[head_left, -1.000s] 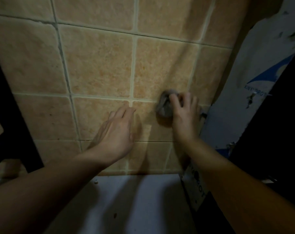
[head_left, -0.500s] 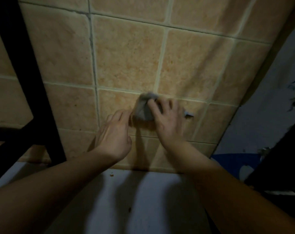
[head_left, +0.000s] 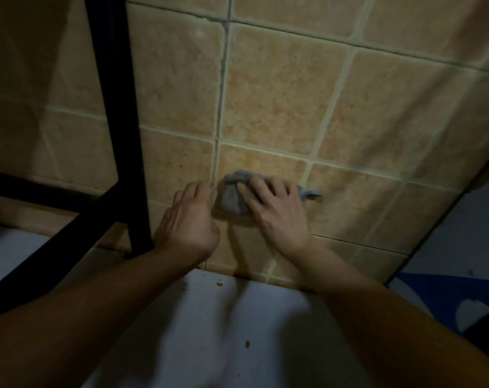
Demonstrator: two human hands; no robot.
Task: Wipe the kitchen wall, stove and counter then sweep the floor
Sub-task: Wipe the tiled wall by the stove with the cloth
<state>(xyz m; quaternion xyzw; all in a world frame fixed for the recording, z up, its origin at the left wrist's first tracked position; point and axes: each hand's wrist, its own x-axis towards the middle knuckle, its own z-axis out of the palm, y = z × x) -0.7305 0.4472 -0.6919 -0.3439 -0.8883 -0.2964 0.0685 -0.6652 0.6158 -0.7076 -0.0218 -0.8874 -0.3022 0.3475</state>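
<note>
The wall (head_left: 279,88) is tan tile with pale grout. A grey cloth (head_left: 232,196) lies flat against a low tile. My right hand (head_left: 276,211) presses the cloth to the wall with straight, spread fingers. My left hand (head_left: 188,219) rests beside the cloth on the left, fingers relaxed and touching the tile, holding nothing. Below the tiles runs the white counter (head_left: 209,331), with a few orange crumbs on it.
A black metal rack frame (head_left: 114,107) stands at the left, its leg on the counter close to my left wrist. A blue-and-white panel (head_left: 447,292) borders the wall at the lower right.
Both hands and the cloth have slid left along the wall, from near the right panel toward the black rack leg. The view has followed them left.
</note>
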